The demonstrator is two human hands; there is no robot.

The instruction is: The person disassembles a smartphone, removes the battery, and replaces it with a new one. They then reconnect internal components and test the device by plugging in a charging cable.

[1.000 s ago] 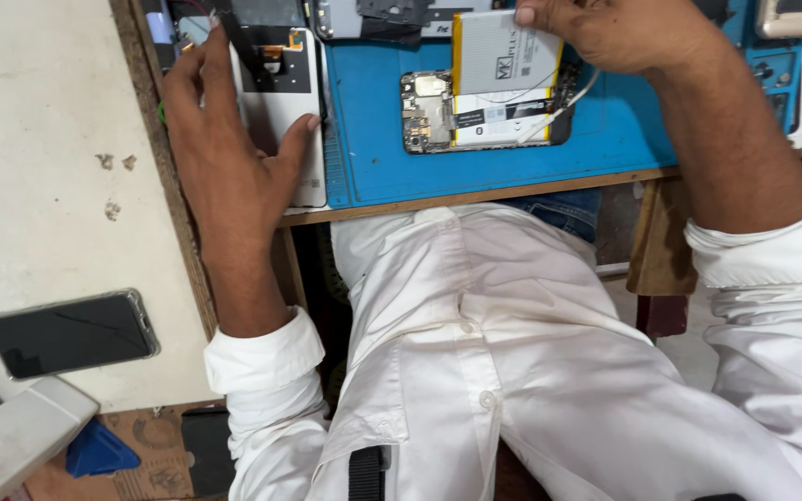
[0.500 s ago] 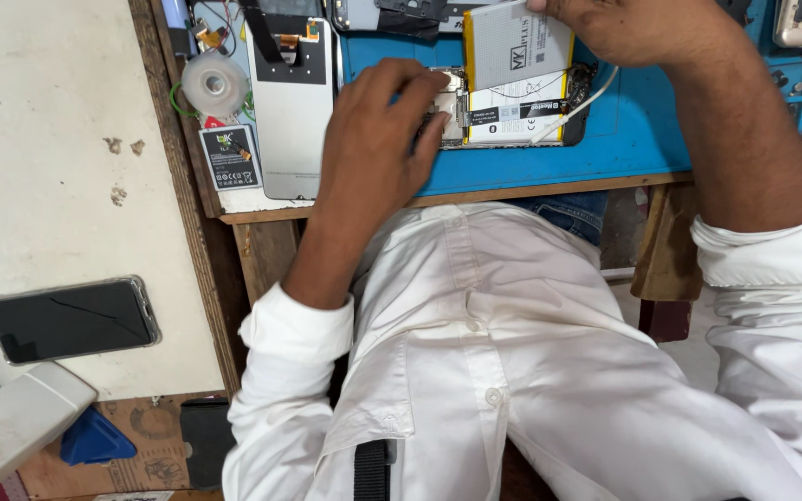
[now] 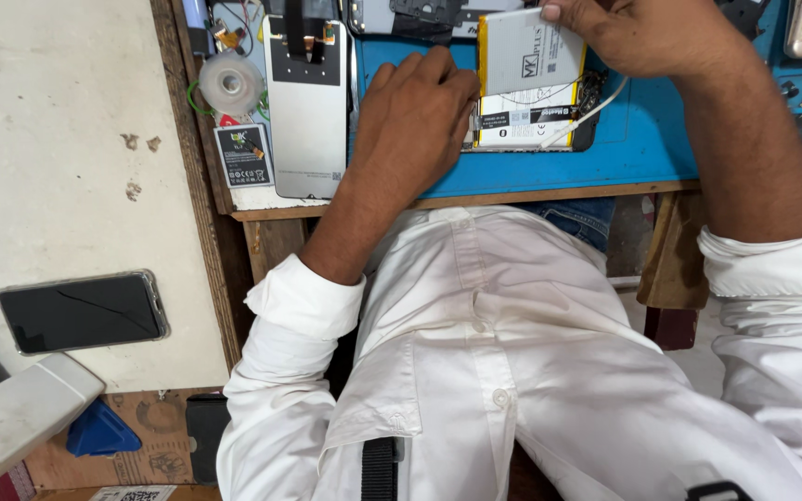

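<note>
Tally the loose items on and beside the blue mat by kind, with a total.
Opened phone under the hands: 1
Battery packs, flat white: 1
Phone back panels, grey: 1
Tape rolls: 1
Small black packets: 1
Phones with dark screen, on the pale surface at left: 1
Total: 6

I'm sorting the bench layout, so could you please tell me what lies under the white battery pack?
Under the white rectangular battery pack lies an opened black phone body on the blue work mat. The left hand covers the phone's left end, so that part cannot be seen.
</note>
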